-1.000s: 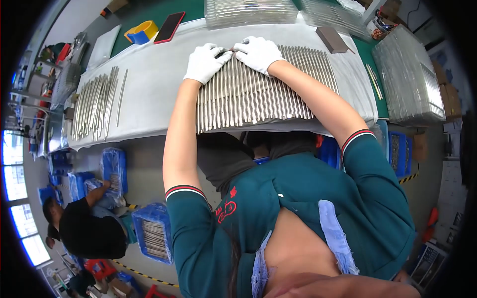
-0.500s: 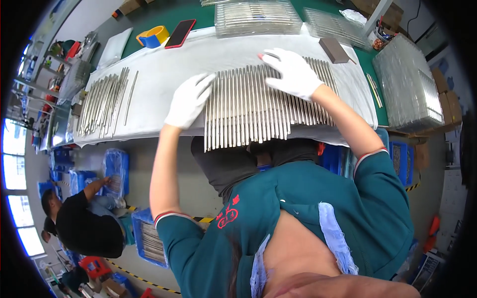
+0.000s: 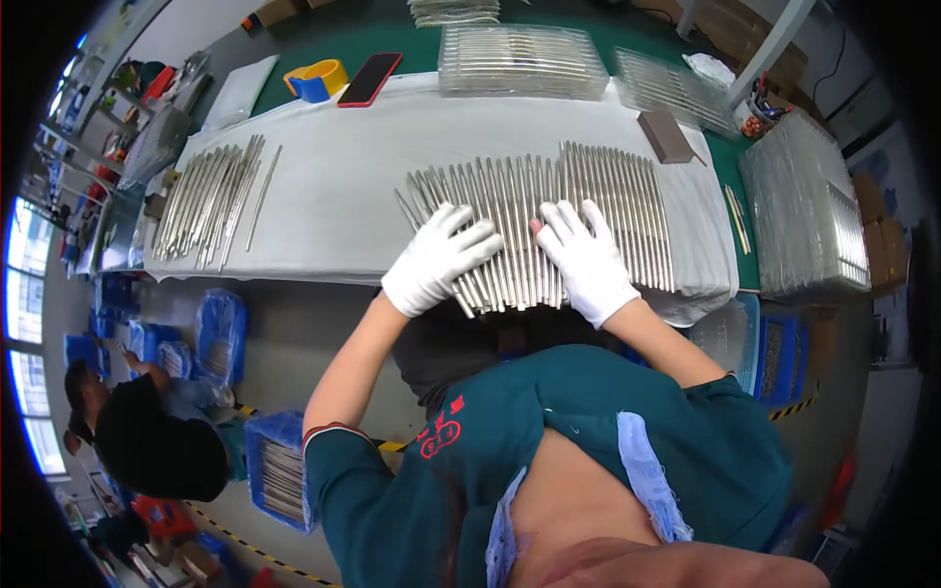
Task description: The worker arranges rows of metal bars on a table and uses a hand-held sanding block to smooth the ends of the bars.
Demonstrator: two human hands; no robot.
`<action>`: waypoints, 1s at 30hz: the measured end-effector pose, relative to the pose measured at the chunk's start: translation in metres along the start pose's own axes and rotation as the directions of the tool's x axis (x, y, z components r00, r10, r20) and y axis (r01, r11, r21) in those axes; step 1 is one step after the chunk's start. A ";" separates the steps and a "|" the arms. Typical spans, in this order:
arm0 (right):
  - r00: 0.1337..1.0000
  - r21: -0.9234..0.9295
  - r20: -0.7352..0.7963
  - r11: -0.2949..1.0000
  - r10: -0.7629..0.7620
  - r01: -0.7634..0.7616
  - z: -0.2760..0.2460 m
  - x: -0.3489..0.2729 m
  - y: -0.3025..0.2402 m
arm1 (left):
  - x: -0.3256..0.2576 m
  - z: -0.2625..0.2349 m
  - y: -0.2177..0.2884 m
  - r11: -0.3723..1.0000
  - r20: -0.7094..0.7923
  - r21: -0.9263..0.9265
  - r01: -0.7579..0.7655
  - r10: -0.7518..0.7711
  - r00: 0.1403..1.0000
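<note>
A wide row of thin metal rods [image 3: 627,201] lies side by side on a white cloth [image 3: 333,186] covering the table. My left hand [image 3: 438,259], in a white glove, rests flat with spread fingers on the left end of the row near the table's front edge, where some rods lie slanted. My right hand [image 3: 586,260], also gloved, presses flat on the rods just to the right. Neither hand grips a rod. A second, looser bunch of rods [image 3: 211,201] lies at the cloth's left end.
Clear trays of rods [image 3: 520,61] stand at the back and at the right [image 3: 804,211]. A tape roll [image 3: 316,78], a phone [image 3: 370,78] and a brown block [image 3: 667,135] lie on the table. Blue crates [image 3: 279,470] sit on the floor, where another person [image 3: 147,441] crouches at lower left.
Both hands have slid from the far side of the rod row toward me and drawn closer together, now resting on its near left part. Some rods at the left end now lie slanted.
</note>
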State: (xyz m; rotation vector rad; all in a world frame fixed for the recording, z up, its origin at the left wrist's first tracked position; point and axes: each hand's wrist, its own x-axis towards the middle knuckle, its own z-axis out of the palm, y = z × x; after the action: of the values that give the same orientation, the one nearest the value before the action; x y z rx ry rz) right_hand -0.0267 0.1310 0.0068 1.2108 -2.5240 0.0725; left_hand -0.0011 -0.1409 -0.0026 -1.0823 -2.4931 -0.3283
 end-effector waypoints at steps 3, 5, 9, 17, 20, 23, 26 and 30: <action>0.997 0.025 0.003 0.997 -0.078 0.078 -0.003 0.006 -0.007 | 0.022 0.018 0.021 0.996 -0.154 -0.052 -0.066 0.058 0.986; 0.993 0.183 -0.055 0.977 -0.101 0.109 -0.005 0.011 -0.005 | 0.030 0.022 0.029 0.994 -0.197 -0.065 -0.093 0.079 0.977; 0.962 0.627 -0.227 0.732 -0.154 0.266 -0.013 0.031 0.019 | 0.053 0.007 0.028 0.928 -0.510 -0.334 -0.164 -0.032 0.860; 0.931 0.984 0.068 0.131 0.359 -0.122 0.023 0.155 0.077 | 0.145 -0.027 -0.046 0.559 -0.303 -0.767 0.316 -0.749 0.589; 0.908 0.969 0.013 0.219 0.418 -0.115 0.051 0.175 0.068 | 0.146 -0.036 -0.071 0.457 -0.192 -0.796 0.398 -0.813 0.549; 0.891 0.999 -0.013 0.042 0.455 -0.007 0.065 0.187 0.052 | 0.135 -0.035 -0.080 0.392 -0.158 -0.867 0.309 -0.803 0.575; 0.926 0.999 0.039 -0.046 0.376 -0.024 0.069 0.188 0.038 | 0.120 -0.024 -0.080 0.415 -0.197 -0.879 0.235 -0.766 0.612; 0.985 0.984 0.160 0.065 0.058 -0.163 0.071 0.185 0.032 | 0.097 -0.009 -0.075 0.415 -0.232 -0.889 0.193 -0.772 0.593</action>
State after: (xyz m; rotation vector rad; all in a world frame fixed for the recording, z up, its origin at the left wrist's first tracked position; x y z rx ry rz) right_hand -0.1777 -0.0005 0.0027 1.3018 -2.4237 2.2412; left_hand -0.1145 -0.1323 0.0453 -0.1996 -1.9010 -1.8473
